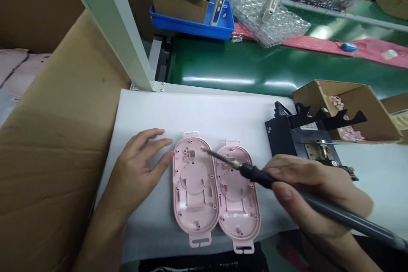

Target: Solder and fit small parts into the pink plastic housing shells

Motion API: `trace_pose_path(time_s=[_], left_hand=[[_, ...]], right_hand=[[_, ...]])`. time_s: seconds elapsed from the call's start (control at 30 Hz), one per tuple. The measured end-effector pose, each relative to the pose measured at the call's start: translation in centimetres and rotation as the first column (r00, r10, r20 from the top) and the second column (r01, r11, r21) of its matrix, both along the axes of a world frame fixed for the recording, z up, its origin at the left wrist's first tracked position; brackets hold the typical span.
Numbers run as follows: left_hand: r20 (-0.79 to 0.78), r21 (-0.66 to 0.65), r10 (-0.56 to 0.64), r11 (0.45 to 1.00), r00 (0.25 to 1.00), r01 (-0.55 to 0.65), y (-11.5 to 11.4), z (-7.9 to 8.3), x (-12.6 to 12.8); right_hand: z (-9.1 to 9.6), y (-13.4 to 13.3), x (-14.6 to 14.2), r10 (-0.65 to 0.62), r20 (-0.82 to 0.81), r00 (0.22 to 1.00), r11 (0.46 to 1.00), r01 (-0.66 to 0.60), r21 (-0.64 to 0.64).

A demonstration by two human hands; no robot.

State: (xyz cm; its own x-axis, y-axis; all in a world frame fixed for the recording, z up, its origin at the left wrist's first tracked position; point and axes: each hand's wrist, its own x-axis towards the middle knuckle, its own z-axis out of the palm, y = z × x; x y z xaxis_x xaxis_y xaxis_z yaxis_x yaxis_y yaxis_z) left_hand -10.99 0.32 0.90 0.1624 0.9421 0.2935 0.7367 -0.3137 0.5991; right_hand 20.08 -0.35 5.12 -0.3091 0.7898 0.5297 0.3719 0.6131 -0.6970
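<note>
Two pink oval plastic shells lie side by side, hollow side up, on a white foam sheet (pixel 223 110). My left hand (pixel 140 165) rests flat and open on the sheet, its fingertips against the left shell (pixel 194 189). My right hand (pixel 306 195) grips a black soldering iron (pixel 255 173) like a pen. The iron's metal tip touches the upper right edge of the left shell, and its shaft crosses over the top of the right shell (pixel 237 199).
A black jig (pixel 302 140) stands right of the shells, with an open cardboard box (pixel 350 110) of small pink parts behind it. A large cardboard box (pixel 54 136) flanks the left. Beyond lie a green conveyor belt (pixel 239 63), a blue bin (pixel 194 25) and clear blister trays (pixel 264 12).
</note>
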Motion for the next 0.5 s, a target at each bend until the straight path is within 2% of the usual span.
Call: trace_pose_path(time_s=[0.1, 0.23, 0.33, 0.5], left_hand=[[0.055, -0.047, -0.077, 0.996, 0.996, 0.079, -0.2, -1.0, 0.8], [-0.040, -0.016, -0.169, 0.986, 0.985, 0.169, 0.4, -1.5, 1.9], [-0.023, -0.015, -0.178, 0.984, 0.984, 0.178, 1.0, -1.4, 2.2], [0.040, -0.098, -0.159, 0.982, 0.987, 0.162, 1.3, -1.2, 2.5]], right_hand=[[0.2, 1.4, -2.1, 0.063, 0.093, 0.994, 0.997, -0.067, 0.039], [0.4, 2.2, -3.4, 0.067, 0.144, 0.987, 0.996, -0.075, 0.048], [0.5, 2.3, -3.4, 0.075, 0.179, 0.981, 0.997, -0.078, 0.007], [0.6, 2.3, -3.0, 0.087, 0.310, 0.947, 0.996, -0.084, -0.024]])
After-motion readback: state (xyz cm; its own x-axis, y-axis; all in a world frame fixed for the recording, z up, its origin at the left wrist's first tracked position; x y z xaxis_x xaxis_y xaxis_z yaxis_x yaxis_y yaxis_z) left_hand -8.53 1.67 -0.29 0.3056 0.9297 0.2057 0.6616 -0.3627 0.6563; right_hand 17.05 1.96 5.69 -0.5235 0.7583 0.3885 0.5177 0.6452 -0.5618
